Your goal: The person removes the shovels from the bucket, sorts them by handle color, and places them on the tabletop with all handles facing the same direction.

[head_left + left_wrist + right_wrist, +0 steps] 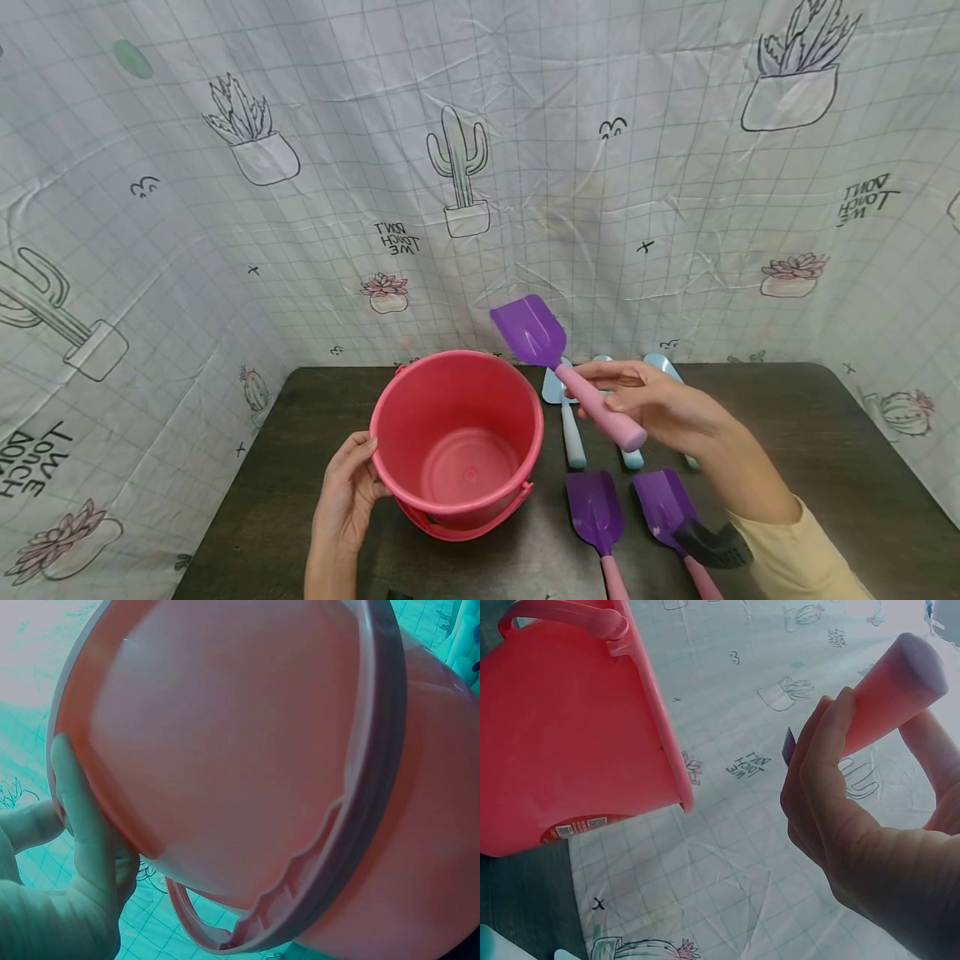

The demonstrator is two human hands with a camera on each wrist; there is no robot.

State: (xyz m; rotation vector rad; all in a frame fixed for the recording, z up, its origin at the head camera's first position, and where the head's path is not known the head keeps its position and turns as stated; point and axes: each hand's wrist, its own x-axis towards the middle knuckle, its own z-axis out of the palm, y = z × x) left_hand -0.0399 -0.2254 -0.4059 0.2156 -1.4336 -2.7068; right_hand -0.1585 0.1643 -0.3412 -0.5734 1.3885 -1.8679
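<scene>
A red plastic bucket (pixel 457 390) stands on the dark table, its mouth tipped toward the head camera and its handle lowered along the front. My left hand (pixel 347 483) grips the bucket's left rim, the thumb over the edge in the left wrist view. To the right of the bucket, my right hand (pixel 667 404) holds a toy shovel (pixel 534 333) by its pink handle (pixel 892 701), between thumb and fingers. The shovel's purple blade points up and left, raised beside the bucket's rim; fingers hide most of the blade in the right wrist view.
Two more purple shovels, one (pixel 596 510) nearer the bucket and another (pixel 666 504) partly behind a black wrist device (pixel 708 546), lie at the front right. Several light blue shovels (pixel 573 437) lie behind them. A patterned cloth (pixel 570 208) hangs around the table (pixel 780 450).
</scene>
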